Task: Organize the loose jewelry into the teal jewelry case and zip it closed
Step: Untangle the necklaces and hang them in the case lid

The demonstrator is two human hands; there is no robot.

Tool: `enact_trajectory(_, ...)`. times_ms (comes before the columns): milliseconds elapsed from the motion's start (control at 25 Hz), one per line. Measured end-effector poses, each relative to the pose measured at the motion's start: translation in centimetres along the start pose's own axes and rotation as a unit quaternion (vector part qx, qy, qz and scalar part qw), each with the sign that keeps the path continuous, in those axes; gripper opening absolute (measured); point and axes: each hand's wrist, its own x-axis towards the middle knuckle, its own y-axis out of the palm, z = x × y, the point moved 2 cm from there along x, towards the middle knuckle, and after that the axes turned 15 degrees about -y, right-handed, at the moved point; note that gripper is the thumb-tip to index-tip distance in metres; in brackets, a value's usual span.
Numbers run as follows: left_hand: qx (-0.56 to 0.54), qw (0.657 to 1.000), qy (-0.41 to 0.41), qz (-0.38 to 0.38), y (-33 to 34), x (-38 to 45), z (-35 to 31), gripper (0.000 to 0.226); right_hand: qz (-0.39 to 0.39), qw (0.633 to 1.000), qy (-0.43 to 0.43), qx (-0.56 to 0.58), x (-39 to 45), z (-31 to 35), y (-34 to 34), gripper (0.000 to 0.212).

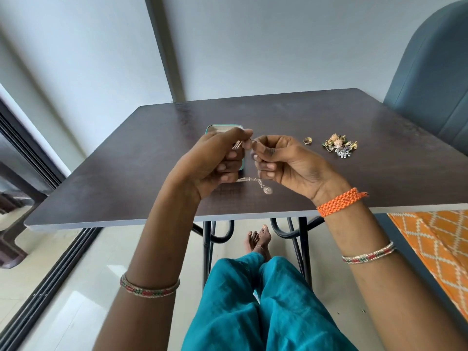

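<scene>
Both hands are raised above the dark table [126, 178] and pinch one thin silver chain between thumb and fingers. My left hand [215, 160] grips one end and my right hand [283, 160] the other. The chain [253, 180] loops down between them, with a small pendant [267, 190] hanging near the tabletop. The teal jewelry case [224, 127] lies open behind my left hand and is mostly hidden by it. A gold ring [307, 140] and a heap of earrings [339, 145] lie on the table to the right.
A blue-grey chair back [430, 84] stands past the table's right edge. An orange patterned cloth [435, 239] lies at the right, below table level. A sliding window frame [38, 173] runs along the left. My legs and feet are under the table.
</scene>
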Motion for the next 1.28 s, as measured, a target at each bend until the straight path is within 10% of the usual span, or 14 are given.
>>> enact_trajectory(240,-0.145,0.969,-0.046,0.194,1.0,0.3,3.5,0.025,-0.083,0.996,-0.010,-0.028,-0.8,-0.4,-0.2,0.004)
enact_trajectory(600,-0.435,0.890,0.095,0.093,1.1,1.5,5.0,0.015,-0.161,0.986,-0.015,-0.041,0.0,-0.3,-0.1,0.021)
enact_trajectory(1000,-0.377,0.920,0.009,0.106,-0.3,1.6,4.6,0.027,-0.285,0.956,-0.026,0.058,-0.2,-1.0,-1.1,0.025)
enact_trajectory(1280,-0.608,0.788,0.051,0.086,-0.1,0.8,5.0,0.016,-0.307,0.950,-0.054,-0.020,-0.1,-0.8,-0.5,0.034)
